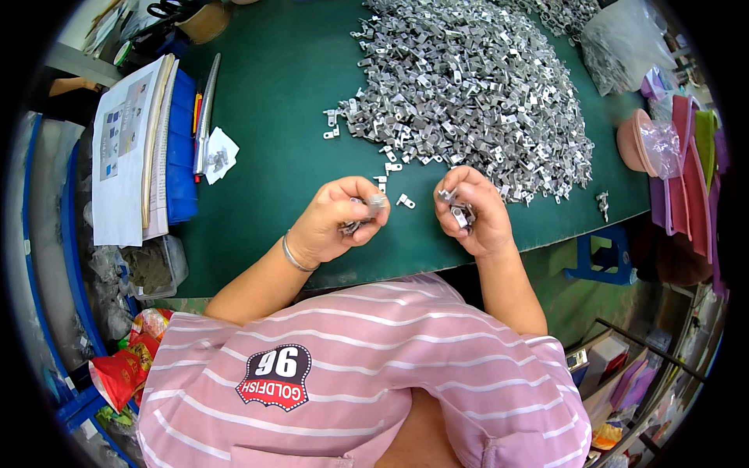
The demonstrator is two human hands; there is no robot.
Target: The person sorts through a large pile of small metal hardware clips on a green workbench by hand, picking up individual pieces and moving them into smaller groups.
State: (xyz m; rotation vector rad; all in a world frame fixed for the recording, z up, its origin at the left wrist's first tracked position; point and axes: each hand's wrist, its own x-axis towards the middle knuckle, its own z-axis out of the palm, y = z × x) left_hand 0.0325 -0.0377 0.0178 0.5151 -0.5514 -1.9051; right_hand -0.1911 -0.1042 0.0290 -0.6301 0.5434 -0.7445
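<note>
My left hand (335, 218), with a bangle at the wrist, is closed around several small metal brackets (353, 226); one is pinched at its fingertips, slightly blurred. Across a short gap, my right hand (477, 214) curls around more of these small silvery brackets (462, 215), some showing between thumb and fingers. Both hands are raised over the near edge of the green table (273, 117). Just beyond them lie a few loose brackets (406, 201). A large heap of the same bent metal pieces (476, 93) with holes covers the table's far middle and right.
At left, papers (125, 156) lean on a blue bin (183, 148), beside a metal ruler (209, 117) and pens. A clear bag of parts (624, 47) and a pink container (636, 140) stand at right. Below is a blue stool (601, 257).
</note>
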